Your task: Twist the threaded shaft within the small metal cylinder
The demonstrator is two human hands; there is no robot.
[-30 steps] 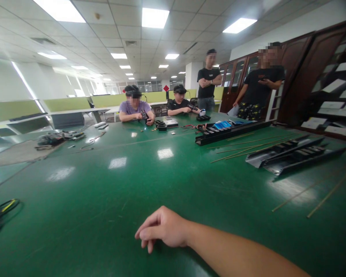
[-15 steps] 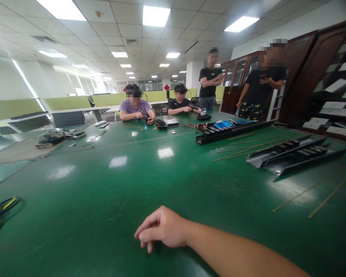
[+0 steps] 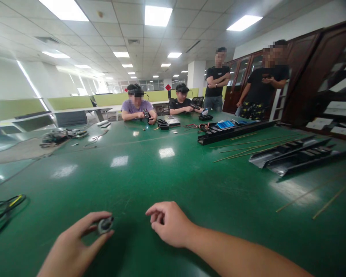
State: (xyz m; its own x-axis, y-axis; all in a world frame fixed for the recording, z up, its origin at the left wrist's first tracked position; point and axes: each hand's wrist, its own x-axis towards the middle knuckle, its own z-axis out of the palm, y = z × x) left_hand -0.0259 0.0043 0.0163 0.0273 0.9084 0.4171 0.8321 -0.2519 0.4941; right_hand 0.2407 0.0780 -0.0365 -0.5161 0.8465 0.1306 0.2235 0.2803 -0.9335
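Observation:
Low in front of me, my left hand (image 3: pixel 77 238) pinches a small round grey piece with a dark centre (image 3: pixel 105 225) between thumb and fingertips. Its exact kind is too blurred to make out. The piece is held above the green tabletop (image 3: pixel 127 181). To its right, my right hand (image 3: pixel 171 223) is loosely bent, with the index finger reaching forward and a gap between fingers and thumb. Nothing shows in it. A space of bare green surface separates the two hands.
A coiled black cable (image 3: pixel 5 211) lies at the left edge. Black metal channels (image 3: pixel 302 157) and thin brass-coloured rods (image 3: pixel 248 150) lie to the right. A pile of electronic parts (image 3: pixel 60 136) is at far left. Two people sit opposite; two stand behind.
My left hand has come into view from below with the small grey piece. My right hand has shifted slightly right and up, its fingers a little more curled.

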